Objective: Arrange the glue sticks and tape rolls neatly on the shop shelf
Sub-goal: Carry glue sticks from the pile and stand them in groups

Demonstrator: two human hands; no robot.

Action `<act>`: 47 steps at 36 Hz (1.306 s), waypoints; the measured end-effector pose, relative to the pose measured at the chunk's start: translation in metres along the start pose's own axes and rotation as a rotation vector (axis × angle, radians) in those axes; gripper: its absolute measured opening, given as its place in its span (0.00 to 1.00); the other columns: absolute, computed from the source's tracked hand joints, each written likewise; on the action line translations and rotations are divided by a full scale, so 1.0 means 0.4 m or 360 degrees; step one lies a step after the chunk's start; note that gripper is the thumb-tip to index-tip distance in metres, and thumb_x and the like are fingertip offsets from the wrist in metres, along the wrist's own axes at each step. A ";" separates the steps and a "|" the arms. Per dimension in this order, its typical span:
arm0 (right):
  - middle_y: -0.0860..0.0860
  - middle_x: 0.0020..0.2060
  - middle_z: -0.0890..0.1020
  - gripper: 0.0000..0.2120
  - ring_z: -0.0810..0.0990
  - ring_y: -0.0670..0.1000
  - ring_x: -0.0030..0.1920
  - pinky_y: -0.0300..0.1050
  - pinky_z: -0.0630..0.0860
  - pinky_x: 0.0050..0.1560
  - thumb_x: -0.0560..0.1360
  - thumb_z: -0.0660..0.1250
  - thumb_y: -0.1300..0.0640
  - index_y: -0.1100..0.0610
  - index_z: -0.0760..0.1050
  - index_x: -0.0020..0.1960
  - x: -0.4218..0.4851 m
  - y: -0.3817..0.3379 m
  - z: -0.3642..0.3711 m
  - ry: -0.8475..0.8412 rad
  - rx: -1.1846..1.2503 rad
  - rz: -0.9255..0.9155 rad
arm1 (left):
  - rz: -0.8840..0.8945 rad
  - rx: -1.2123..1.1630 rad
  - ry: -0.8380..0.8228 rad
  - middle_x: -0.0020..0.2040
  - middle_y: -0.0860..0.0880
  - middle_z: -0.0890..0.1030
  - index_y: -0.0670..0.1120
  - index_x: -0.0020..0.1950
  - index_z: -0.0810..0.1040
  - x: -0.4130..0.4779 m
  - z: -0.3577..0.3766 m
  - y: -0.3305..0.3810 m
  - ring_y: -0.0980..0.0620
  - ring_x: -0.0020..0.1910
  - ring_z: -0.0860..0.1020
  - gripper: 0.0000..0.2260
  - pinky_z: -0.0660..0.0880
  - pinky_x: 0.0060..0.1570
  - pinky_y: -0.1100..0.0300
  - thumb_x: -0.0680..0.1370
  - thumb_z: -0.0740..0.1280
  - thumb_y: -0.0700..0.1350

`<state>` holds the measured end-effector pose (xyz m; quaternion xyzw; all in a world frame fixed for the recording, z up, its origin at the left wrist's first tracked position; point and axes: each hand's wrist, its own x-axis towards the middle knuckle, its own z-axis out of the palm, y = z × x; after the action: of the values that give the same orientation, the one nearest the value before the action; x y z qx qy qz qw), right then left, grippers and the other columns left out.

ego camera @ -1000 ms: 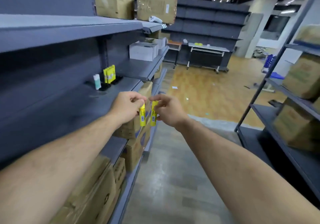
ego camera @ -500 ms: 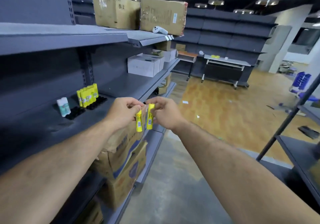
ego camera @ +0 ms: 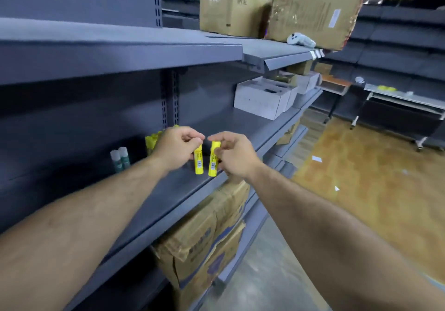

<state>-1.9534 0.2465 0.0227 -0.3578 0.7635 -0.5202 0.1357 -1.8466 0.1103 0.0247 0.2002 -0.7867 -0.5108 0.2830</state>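
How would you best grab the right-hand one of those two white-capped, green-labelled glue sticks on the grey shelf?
Probably by its white cap, pinched front to back, reaching in from the open front. The white-capped, green-labelled glue stick stands upright on the grey metal shelf, and its twin stands close on its left, so its top and front are the freest.

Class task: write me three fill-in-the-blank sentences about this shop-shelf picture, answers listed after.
1. The left hand pinches a ____ glue stick; the right hand pinches a matching stick.
2. ____ white-capped sticks stand at the back of the middle shelf.
3. The boxes on the top shelf are made of ____.
Answers: yellow, two, cardboard.
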 end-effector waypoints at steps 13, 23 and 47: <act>0.42 0.36 0.80 0.16 0.84 0.52 0.44 0.55 0.84 0.51 0.75 0.67 0.64 0.43 0.82 0.48 0.335 0.058 0.089 -0.0236 0.0046 -0.0028 | -0.0061 0.0382 0.0333 0.40 0.49 0.84 0.48 0.48 0.85 0.216 -0.072 -0.110 0.50 0.36 0.82 0.03 0.74 0.29 0.65 0.76 0.72 0.41; 0.44 0.40 0.84 0.19 0.86 0.52 0.46 0.59 0.83 0.52 0.73 0.65 0.66 0.41 0.82 0.44 0.535 0.117 0.094 -0.0523 0.0153 -0.0204 | -0.0156 0.0731 0.0417 0.38 0.61 0.81 0.55 0.43 0.83 0.315 -0.030 -0.150 0.68 0.36 0.77 0.08 0.69 0.37 0.75 0.73 0.76 0.42; 0.55 0.56 0.82 0.16 0.83 0.51 0.48 0.44 0.84 0.42 0.79 0.65 0.67 0.50 0.80 0.61 0.648 0.134 0.100 -0.1032 0.0308 -0.0308 | -0.0063 0.1491 0.0561 0.45 0.50 0.80 0.48 0.45 0.86 0.314 0.005 -0.200 0.49 0.50 0.72 0.04 0.72 0.51 0.53 0.72 0.77 0.45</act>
<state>-2.1351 0.0512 0.0007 -0.5606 0.5904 -0.4599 0.3545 -1.9410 0.0041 -0.0191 0.4039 -0.8679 -0.0664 0.2814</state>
